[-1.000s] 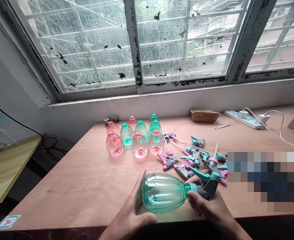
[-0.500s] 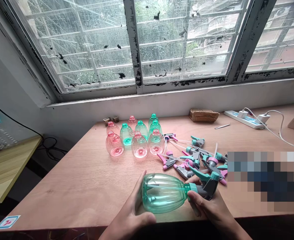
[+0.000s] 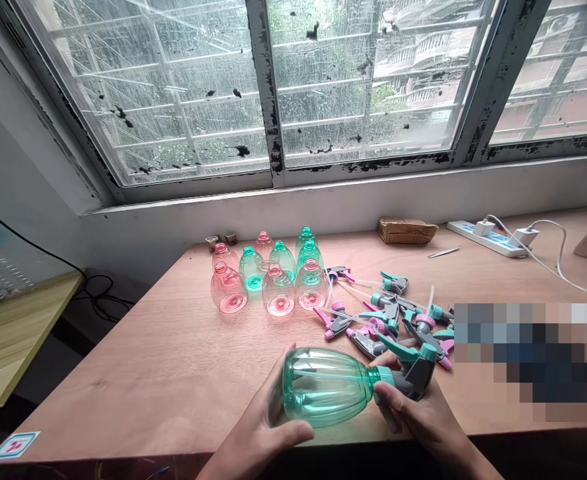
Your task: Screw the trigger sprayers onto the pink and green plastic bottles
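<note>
A clear green spray bottle (image 3: pixel 326 387) lies sideways in the air over the table's front edge, its base to the left. My left hand (image 3: pixel 278 420) cups the base end, thumb below and fingers behind it. My right hand (image 3: pixel 406 407) is closed around the neck, thumb on the teal collar. The grey and teal spray head (image 3: pixel 416 370) sits on the neck and points right. Through the green wall a thin dip tube shows inside. Just behind the right hand lies a pile of loose spray heads (image 3: pixel 386 320), grey with teal or pink parts.
Several open pink bottles (image 3: pixel 278 293) and green bottles (image 3: pixel 254 267) stand grouped at the back of the wooden table (image 3: pixel 163 373). Further right are a brown wrapped packet (image 3: pixel 407 231) and a power strip (image 3: pixel 488 238) with cables. A blurred patch covers the right side.
Hardly anything differs. The left hand's fingers and thumb have shifted very slightly at the bottle's base; the right hand keeps its grip on the neck.
</note>
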Available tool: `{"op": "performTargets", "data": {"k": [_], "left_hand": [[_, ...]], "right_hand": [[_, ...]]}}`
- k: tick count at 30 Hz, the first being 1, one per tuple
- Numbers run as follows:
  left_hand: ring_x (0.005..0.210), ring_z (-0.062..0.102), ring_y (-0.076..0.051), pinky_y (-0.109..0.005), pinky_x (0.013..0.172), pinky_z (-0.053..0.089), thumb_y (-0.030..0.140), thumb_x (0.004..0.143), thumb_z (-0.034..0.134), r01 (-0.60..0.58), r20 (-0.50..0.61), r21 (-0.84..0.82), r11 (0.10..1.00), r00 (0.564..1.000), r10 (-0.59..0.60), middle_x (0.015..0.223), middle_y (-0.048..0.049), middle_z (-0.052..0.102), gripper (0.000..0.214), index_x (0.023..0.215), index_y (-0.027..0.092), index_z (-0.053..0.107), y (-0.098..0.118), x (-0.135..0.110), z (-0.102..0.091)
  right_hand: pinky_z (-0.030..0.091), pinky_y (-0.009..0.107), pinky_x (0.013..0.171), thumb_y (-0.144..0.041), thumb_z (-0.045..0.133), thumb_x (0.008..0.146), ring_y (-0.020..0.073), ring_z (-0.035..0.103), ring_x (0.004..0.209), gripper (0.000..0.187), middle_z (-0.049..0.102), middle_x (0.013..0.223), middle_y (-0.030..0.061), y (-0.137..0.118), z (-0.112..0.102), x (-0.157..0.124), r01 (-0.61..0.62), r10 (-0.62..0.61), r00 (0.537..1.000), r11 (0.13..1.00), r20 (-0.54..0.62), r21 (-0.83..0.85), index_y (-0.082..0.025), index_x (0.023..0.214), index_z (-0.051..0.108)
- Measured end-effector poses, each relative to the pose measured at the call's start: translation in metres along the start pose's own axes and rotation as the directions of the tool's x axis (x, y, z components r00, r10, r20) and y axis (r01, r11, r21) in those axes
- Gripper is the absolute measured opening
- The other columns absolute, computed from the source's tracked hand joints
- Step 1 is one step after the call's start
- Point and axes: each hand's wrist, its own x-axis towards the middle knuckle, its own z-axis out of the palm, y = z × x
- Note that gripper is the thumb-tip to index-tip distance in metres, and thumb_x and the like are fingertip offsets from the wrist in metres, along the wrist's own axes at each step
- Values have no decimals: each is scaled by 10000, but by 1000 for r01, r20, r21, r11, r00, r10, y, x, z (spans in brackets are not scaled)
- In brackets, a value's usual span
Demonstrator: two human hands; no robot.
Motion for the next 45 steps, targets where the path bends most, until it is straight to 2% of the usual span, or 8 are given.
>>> {"op": "performTargets", "data": {"k": [6, 12, 19, 26, 33, 37, 40, 45], "left_hand": [[1460, 314, -319, -496, 1206, 226, 262, 782, 797, -31, 0, 92, 995, 1000, 32, 1612, -59, 300, 1056, 1545, 404, 80, 0, 1, -1], [1461, 304, -343, -512, 1203, 235, 407, 777, 786, -7, 46, -25, 1000, 999, 8, 1591, -99, 344, 1038, 1560, 320, 109, -4, 0, -4], [1477, 277, -300, -453, 1209, 233, 244, 791, 790, -37, -19, 130, 991, 999, 40, 1637, -16, 238, 996, 1524, 449, 147, -2, 0, -2], [1457, 321, -325, -476, 1198, 270, 391, 781, 783, 7, 4, -3, 1000, 1000, -7, 1590, -87, 354, 975, 1549, 322, 185, 0, 1, -2], [1456, 317, -337, -498, 1199, 248, 254, 758, 811, -19, -35, 111, 994, 999, 23, 1615, -66, 293, 1045, 1545, 385, 136, 2, 2, 0], [1459, 303, -360, -509, 1200, 240, 358, 719, 837, 7, -3, 48, 999, 1000, -7, 1600, -93, 328, 1130, 1560, 334, 82, 2, 1, -1], [1470, 283, -349, -499, 1201, 240, 414, 780, 774, 17, 3, 13, 1000, 1000, -17, 1598, -88, 339, 999, 1557, 316, 154, 2, 1, 0], [1455, 322, -332, -502, 1203, 227, 274, 763, 798, -4, -51, 73, 997, 999, 8, 1610, -50, 311, 1044, 1546, 393, 117, 3, 1, 3]], "right_hand": [[306, 201, 382, -478, 746, 810, 80, 412, 367, 352, 507, 494, -57, 1, -1, 0, 4, -4, 1000, 1000, 6, 4, -165, 897, 610], [318, 210, 375, -487, 763, 788, 87, 419, 366, 365, 522, 514, -52, 0, 0, 0, -7, 7, 1000, 1000, -4, 11, -172, 890, 608], [326, 219, 370, -497, 763, 783, 95, 422, 365, 373, 530, 512, -48, -1, 0, 0, -15, 15, 1000, 1000, -3, 6, -173, 892, 615], [330, 207, 365, -488, 767, 783, 90, 422, 362, 358, 524, 511, -56, -1, 1, 0, -7, 7, 1000, 1000, -6, 13, -183, 888, 611], [322, 201, 361, -498, 772, 775, 83, 410, 348, 380, 517, 488, -62, -2, 1, 0, -3, 3, 1000, 1000, -25, 12, -175, 905, 621], [333, 208, 363, -503, 774, 769, 90, 423, 353, 383, 529, 495, -53, -2, 2, 0, -9, 9, 1000, 1000, -25, 7, -175, 895, 621], [324, 198, 359, -499, 779, 766, 83, 421, 347, 387, 526, 494, -61, -1, 1, 0, -10, 11, 1000, 1000, -30, 21, -180, 913, 617], [302, 197, 369, -467, 763, 798, 78, 422, 345, 352, 535, 482, -56, 2, -1, 1, 12, -12, 1000, 1000, -13, 25, -170, 899, 605]]}}
